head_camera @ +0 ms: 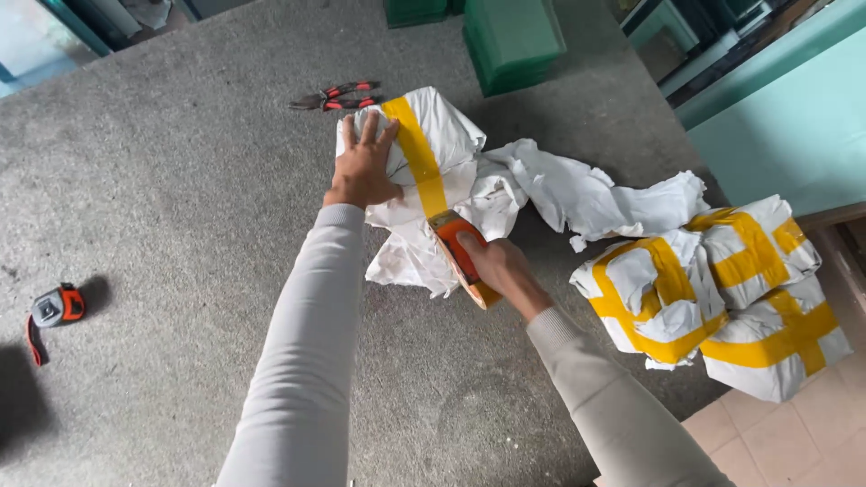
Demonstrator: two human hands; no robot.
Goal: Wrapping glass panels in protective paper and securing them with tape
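Grey carpeted surface (162, 207) fills most of our view, with green crates (510, 36) at the far edge and tiled floor at the near right corner.

Biggest item in play: white wrapped bundle (433, 180), mid-surface, crumpled plastic wrap with one yellow tape strip (417, 149) running over its top. Loose white wrap (613, 194) trails off to its right. Three finished bundles (713, 289), cross-taped in yellow, sit at the right edge, touching each other.

Handling call: wrap looks soft, slick and easily creased; bundle probably light, shifts if not pinned. Best hold is flat pressure on top beside the tape line, not a pinch on loose wrap.

Our left hand (365, 167) does that: fingers spread, palm flat on the bundle's top left, nothing grasped. Our right hand (501, 266) is closed around an orange tape dispenser (460, 252), nose against the bundle's near side where the strip ends.

Smaller stuff: red-handled pliers (338, 96) beyond the bundle, orange tape measure (56, 307) far left, both apart from our hands.
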